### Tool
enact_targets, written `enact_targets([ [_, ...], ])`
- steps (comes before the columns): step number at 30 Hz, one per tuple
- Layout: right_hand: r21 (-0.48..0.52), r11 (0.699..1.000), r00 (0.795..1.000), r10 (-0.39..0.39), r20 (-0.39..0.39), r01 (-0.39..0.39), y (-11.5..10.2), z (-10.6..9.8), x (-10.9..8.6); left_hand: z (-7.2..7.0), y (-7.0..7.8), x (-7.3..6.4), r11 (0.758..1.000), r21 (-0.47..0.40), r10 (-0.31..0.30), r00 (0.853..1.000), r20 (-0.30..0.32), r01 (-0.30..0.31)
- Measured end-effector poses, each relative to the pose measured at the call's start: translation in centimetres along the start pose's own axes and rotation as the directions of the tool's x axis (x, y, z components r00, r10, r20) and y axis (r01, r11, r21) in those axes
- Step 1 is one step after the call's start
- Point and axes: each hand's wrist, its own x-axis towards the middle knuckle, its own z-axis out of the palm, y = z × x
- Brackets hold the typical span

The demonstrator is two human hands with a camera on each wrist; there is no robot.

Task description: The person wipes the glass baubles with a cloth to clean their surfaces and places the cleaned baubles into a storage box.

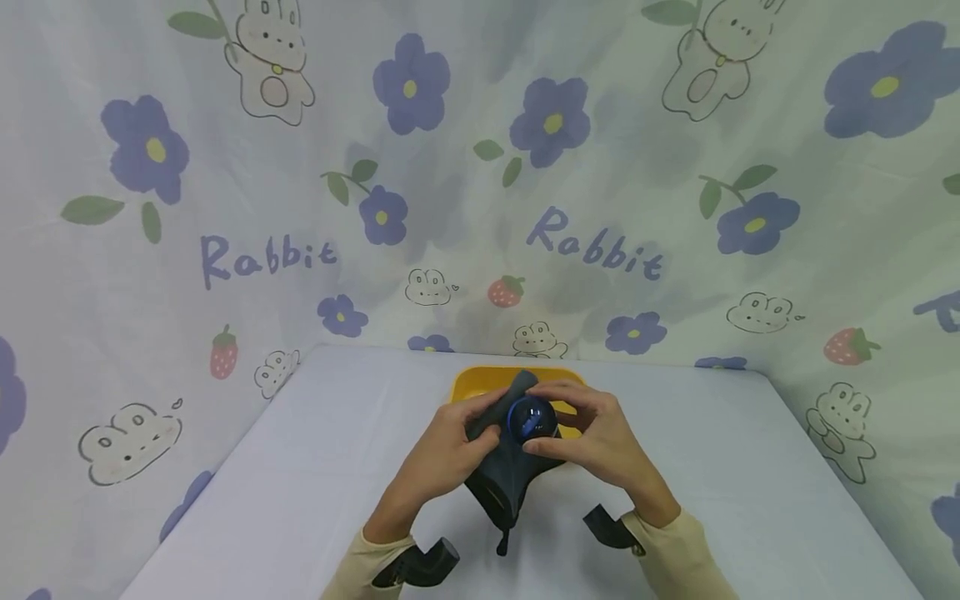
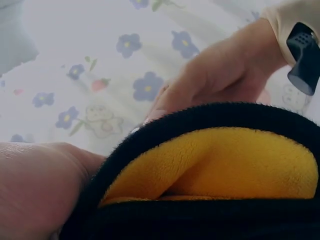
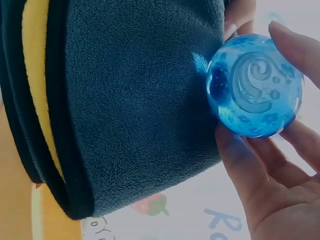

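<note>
A shiny blue glass ball (image 1: 534, 418) is held between the thumb and fingers of my right hand (image 1: 600, 435). In the right wrist view the ball (image 3: 256, 86) looks translucent, with a pale swirl inside. My left hand (image 1: 446, 448) grips a dark grey cloth (image 1: 512, 477), its thumb on top. The cloth hangs in folds below the hands and lies right against the ball's left side. Its fuzzy grey face (image 3: 142, 107) and dark border show close up; the yellow underside (image 2: 245, 160) shows in the left wrist view.
Behind the hands a yellow tray (image 1: 471, 380) stands on the white table (image 1: 315, 442), partly hidden by hands and cloth. A curtain (image 1: 465, 183) printed with rabbits and flowers hangs around the table. Black camera mounts (image 1: 431, 563) sit at both wrists.
</note>
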Motion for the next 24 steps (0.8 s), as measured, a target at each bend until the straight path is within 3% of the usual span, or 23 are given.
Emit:
enact_targets([
  [8,-0.048,0.996,0.997,0.076,0.034,-0.074,0.1,-0.3,0.1,-0.3,-0.3,0.1,0.993,-0.11,-0.046,0.998,0.044,0.05],
  [15,-0.17,0.975,0.985,0.156,0.072,-0.142,-0.3,-1.0,-0.1,-0.5,0.0,0.0,0.992,-0.102,-0.066,0.997,0.038,0.069],
  [24,-0.249,0.961,0.99,0.134,0.033,-0.121,-0.2,-2.3,-0.4,-0.7,0.5,-0.2,0.994,-0.067,-0.084,0.996,0.019,0.085],
])
